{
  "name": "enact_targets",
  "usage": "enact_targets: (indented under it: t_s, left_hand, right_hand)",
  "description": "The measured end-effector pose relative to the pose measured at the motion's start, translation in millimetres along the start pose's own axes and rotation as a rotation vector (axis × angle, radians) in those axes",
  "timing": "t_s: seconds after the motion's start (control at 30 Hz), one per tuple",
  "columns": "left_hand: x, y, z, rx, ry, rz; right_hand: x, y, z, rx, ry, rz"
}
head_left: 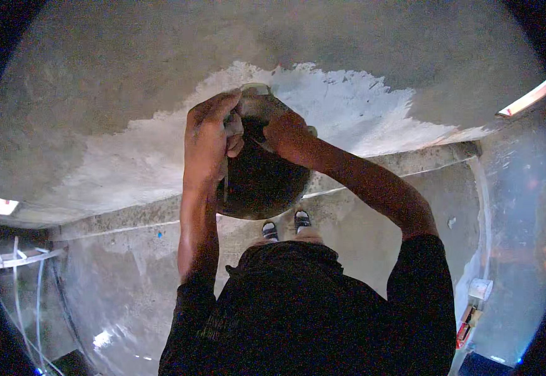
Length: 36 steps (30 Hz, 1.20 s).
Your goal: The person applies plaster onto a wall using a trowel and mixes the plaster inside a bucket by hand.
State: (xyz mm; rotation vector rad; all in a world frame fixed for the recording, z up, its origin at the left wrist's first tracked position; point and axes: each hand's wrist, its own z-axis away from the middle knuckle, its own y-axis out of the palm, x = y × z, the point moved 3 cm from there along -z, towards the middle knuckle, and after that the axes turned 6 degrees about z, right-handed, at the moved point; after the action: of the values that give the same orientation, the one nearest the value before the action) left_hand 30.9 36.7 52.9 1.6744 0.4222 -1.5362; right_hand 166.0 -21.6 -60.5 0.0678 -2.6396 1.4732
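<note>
A dark round container (263, 185), probably a bucket or bowl, is raised in front of me, its inside shadowed. My left hand (210, 135) is curled at its left side, fingers closed on it. A narrow strip runs down beneath those fingers; I cannot tell what it is. My right hand (285, 131) reaches over the container's upper right, fingers bent, against a pale grey object (255, 89) at the top; whether that is a tool or part of the container is unclear.
A grey wall (129, 75) with a broad whitish patch (360, 106) faces me above a ledge. My sandalled feet stand on concrete flooring (360, 232). Pale pipes (40, 294) are at lower left; a white cylinder (480, 288) and a red object (465, 329) at lower right.
</note>
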Motion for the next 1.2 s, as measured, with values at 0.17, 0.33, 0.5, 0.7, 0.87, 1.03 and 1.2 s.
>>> enact_targets:
  t_s: [0.17,0.33,0.5,0.7,0.87,1.03,1.2]
  left_hand:
    - [-1.6,8.4,-2.0,0.037,-0.046,0.003]
    - [-6.3,10.7,-4.2,0.095,-0.142,-0.005]
    - [-14.0,9.9,-2.5,0.189,-0.171,-0.024]
    - [-22.7,1.2,-10.2,0.246,-0.133,-0.101]
    - [-28.0,-5.9,-13.9,0.175,-0.067,-0.087]
    - [-29.9,-13.8,-12.7,0.152,-0.014,-0.108]
    - [-27.3,-14.2,-10.4,0.161,0.037,-0.108]
  right_hand:
    - [-8.9,39.9,3.4,0.501,0.179,0.002]
    - [6.3,26.9,6.9,0.218,-0.067,0.192]
    - [23.0,27.2,-0.3,0.237,-0.069,0.111]
    - [42.2,22.8,-15.6,0.45,-0.104,0.064]
    - [24.3,62.2,6.1,0.263,-0.041,-0.105]
    - [34.8,29.0,-7.7,0.502,-0.068,-0.229]
    - [30.5,23.7,5.6,0.344,-0.158,-0.281]
